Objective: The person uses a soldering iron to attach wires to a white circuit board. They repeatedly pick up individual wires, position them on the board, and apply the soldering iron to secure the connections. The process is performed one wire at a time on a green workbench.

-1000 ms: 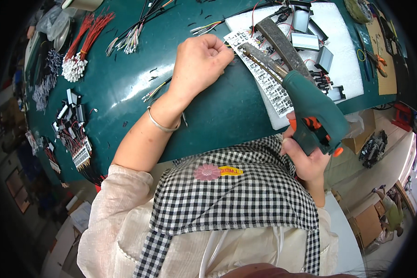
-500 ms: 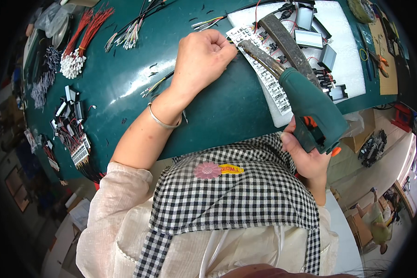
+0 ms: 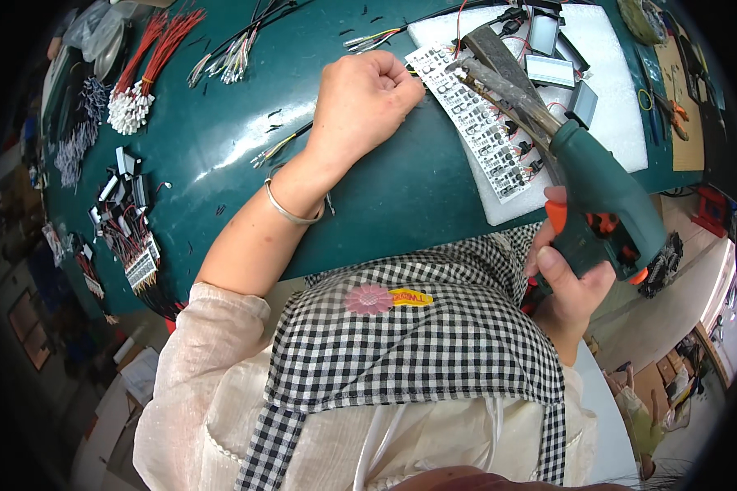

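My left hand point(image 3: 362, 100) is closed in a pinch at the left end of a white strip of circuit boards point(image 3: 472, 123). A bit of thin yellow wire point(image 3: 412, 72) shows at its fingertips; the rest is hidden by the fingers. My right hand point(image 3: 571, 293) grips the handle of a green soldering gun point(image 3: 610, 176) with an orange trigger. The gun's dark metal nose points up and left over the boards, its tip a little right of my left fingertips. Whether the tip touches anything I cannot tell. A dark metal bar point(image 3: 493, 51) lies across the strip's far side.
White foam point(image 3: 622, 106) lies under the boards, with small silver-framed modules point(image 3: 549, 71) on it. Stripped cables point(image 3: 282, 146), red wires with white connectors point(image 3: 131, 110) and wired modules point(image 3: 127, 204) lie on the green table. Pliers point(image 3: 677, 110) are at right.
The soldering gun in my right hand has moved right, its tip drawing away from my left fingertips and uncovering more of the boards. My left hand stays pinched in nearly the same place.
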Available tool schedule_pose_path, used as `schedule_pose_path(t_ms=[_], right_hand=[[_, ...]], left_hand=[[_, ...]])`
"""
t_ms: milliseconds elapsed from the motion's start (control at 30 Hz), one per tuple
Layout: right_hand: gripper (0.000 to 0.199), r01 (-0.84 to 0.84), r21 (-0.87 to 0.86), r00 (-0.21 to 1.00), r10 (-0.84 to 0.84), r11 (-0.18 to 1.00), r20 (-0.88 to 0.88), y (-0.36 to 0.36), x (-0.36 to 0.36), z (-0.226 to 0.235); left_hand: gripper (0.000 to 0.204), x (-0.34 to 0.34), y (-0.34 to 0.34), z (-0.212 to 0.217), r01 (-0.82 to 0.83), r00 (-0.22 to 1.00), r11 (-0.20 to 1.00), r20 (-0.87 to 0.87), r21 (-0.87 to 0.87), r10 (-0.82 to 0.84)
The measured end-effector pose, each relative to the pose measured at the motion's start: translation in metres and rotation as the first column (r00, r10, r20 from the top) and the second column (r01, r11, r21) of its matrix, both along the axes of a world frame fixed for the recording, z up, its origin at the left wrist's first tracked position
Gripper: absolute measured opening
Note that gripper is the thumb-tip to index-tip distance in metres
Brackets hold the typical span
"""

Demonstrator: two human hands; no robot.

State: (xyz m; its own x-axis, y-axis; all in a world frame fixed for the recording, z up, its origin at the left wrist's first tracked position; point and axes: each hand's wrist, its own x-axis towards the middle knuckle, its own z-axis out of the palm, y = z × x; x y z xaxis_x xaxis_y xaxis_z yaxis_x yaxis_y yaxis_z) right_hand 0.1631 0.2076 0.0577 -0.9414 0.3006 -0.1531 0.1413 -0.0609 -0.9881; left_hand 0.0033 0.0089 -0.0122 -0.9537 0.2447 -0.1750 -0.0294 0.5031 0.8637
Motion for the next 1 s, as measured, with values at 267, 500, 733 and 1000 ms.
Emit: schedule_pose_path(t_ms=[267, 500, 733, 1000], right_hand=[[0.052, -0.091, 0.016, 0.995, 0.091, 0.996, 0.032, 0.006, 0.009, 0.001], [0.037, -0.164, 0.037, 0.98, 0.159, 0.986, 0.117, 0.007, 0.011, 0.0], [0.033, -0.222, 0.075, 0.969, 0.212, 0.972, 0.127, 0.009, 0.01, -0.004], [0.042, -0.108, -0.029, 0.99, 0.11, 0.994, 0.083, 0.008, 0.011, -0.001]], left_hand=[[0.016, 0.001, -0.001, 0.001, 0.008, 0.999, 0.999, 0.045, 0.041, -0.01], [0.017, 0.004, -0.001, 0.004, -0.034, 0.985, 0.989, 0.17, 0.145, 0.008], [0.018, 0.01, 0.003, 0.007, -0.013, 0.993, 0.996, 0.117, 0.084, 0.003], [0.018, -0.007, -0.006, 0.009, 0.029, 0.936, 0.977, 0.336, 0.213, -0.101]])
